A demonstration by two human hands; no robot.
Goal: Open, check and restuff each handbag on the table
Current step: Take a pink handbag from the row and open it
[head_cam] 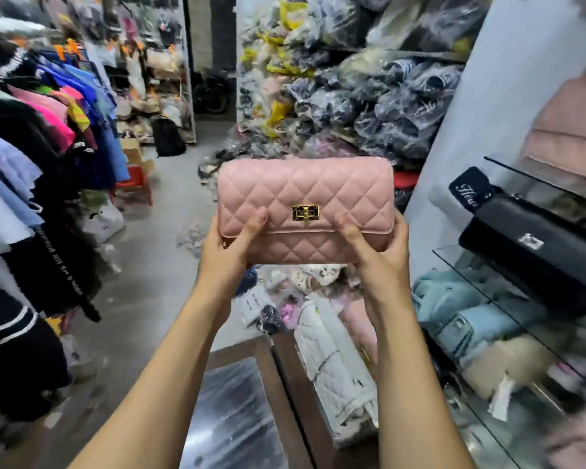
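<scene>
Pink quilted leatherette is gripped from below by two hands: the left hand (232, 247) is curled round the lower left corner of the pink handbag (305, 187), thumb pressed on the flap, and the right hand (376, 252) is clasped round the lower right corner likewise. The bag is held upright in mid-air at the centre of the frame, flap closed. It is judged light, padded and yielding, with a smooth skin, so the base corners are best held while the gold turn-lock (306, 212) is twisted. One pink handbag and one turn-lock are counted. Beyond them, one white quilted bag (335, 363) is seen at lower centre, and one black bag (535, 245) and one pale blue bag (454, 313) at right. Others are too blurred to count.
</scene>
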